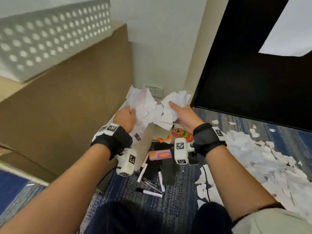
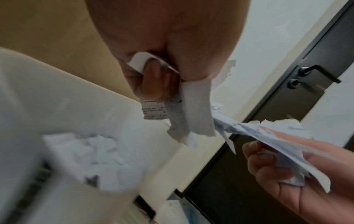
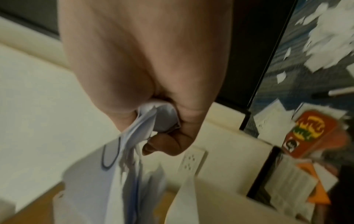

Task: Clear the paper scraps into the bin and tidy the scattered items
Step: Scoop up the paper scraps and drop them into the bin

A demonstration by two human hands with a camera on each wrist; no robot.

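My left hand (image 1: 130, 115) grips a crumpled bunch of white paper scraps (image 1: 145, 105), and my right hand (image 1: 175, 114) grips a second bunch (image 1: 172, 107) beside it. Both bunches hang above the white bin (image 1: 143, 149) that stands in the corner by the wall. In the left wrist view the fingers (image 2: 153, 80) curl round torn paper (image 2: 195, 109), and the bin (image 2: 47, 98) below holds several scraps (image 2: 91, 159). In the right wrist view, folded paper (image 3: 159, 118) sits in my right hand. A large pile of scraps (image 1: 253, 157) covers the carpet to the right.
On the blue carpet lie markers (image 1: 148, 192), black strips (image 1: 167, 173), a pink and orange box (image 1: 160, 154) and a red card pack (image 1: 183, 133). A brown cabinet (image 1: 67, 107) with a white perforated basket (image 1: 50, 39) stands left. A dark door (image 1: 253, 73) is on the right.
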